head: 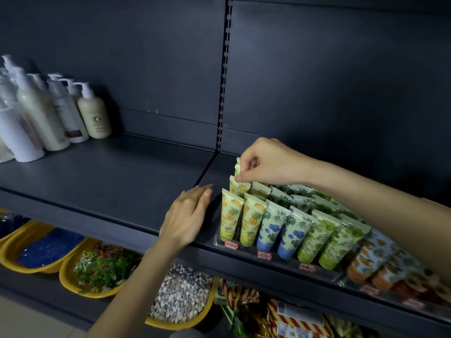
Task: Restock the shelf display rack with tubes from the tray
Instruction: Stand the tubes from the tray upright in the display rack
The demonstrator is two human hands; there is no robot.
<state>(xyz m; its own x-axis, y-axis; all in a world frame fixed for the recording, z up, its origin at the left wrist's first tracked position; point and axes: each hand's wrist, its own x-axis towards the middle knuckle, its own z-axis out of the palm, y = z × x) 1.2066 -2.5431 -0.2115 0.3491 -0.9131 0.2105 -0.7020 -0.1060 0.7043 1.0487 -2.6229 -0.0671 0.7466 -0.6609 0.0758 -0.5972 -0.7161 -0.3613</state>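
Left hand (188,215) is resting slack on dark grey metal shelf (109,181); right hand (263,162) is pinching yellow fruit-print plastic tube (237,170) at far-left row of clear tiered display rack (283,261). I'm seating it; next likely needs a straight push down.

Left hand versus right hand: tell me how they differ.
The left hand is flat-fingered and holds nothing; the right hand pinches a yellow tube by its top. The left hand sits low beside the rack; the right hand is raised over its back rows. Both are bare.
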